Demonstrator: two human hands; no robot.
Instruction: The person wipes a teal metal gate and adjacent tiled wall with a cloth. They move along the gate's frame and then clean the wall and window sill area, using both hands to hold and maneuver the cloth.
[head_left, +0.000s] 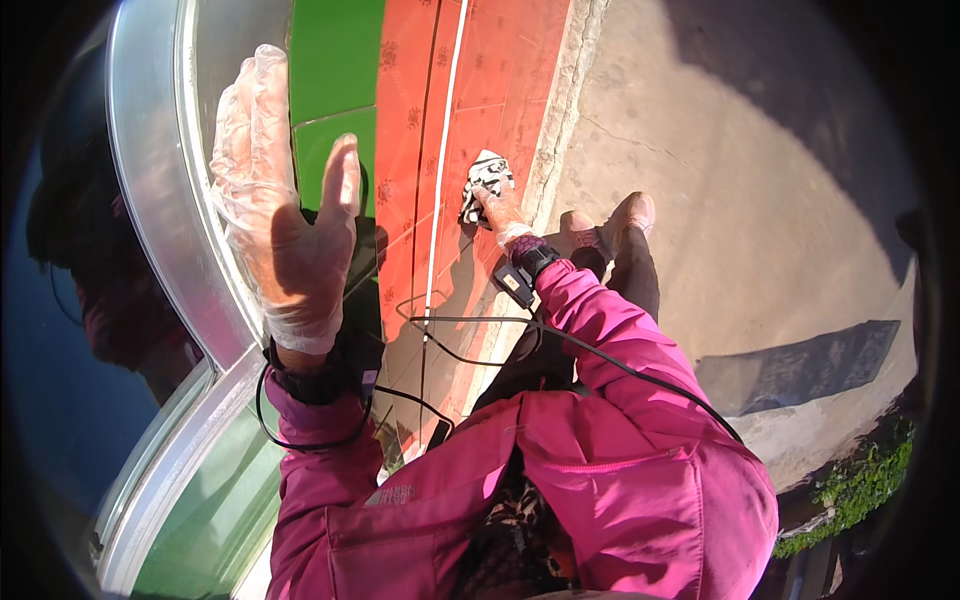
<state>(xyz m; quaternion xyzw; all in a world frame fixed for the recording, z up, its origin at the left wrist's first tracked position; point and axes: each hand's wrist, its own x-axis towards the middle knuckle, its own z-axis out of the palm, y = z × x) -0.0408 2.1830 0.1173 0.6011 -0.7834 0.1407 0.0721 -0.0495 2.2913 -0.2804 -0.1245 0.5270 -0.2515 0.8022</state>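
My left hand (289, 210), in a clear disposable glove, is raised with its fingers straight and its thumb apart, holding nothing. It is in front of the silver metal window frame (161, 142) and a glossy green tile band (334, 52). Whether it touches either, I cannot tell. Farther right and lower down, my right hand (501, 206), also in a clear glove, grips a bunched black-and-white patterned cloth (487, 171). The cloth lies against the red tiled surface (480, 90), beside a white strip (444, 142) running along it.
Black cables (480, 320) loop between my wrists and my jacket. Dark reflective glass (90, 300) is at left. A rough concrete edge (559, 142) borders the sunlit pavement (720, 195), where my pink shoes (640, 212) stand. A dark mat (802, 367) lies behind, near green plants (862, 480).
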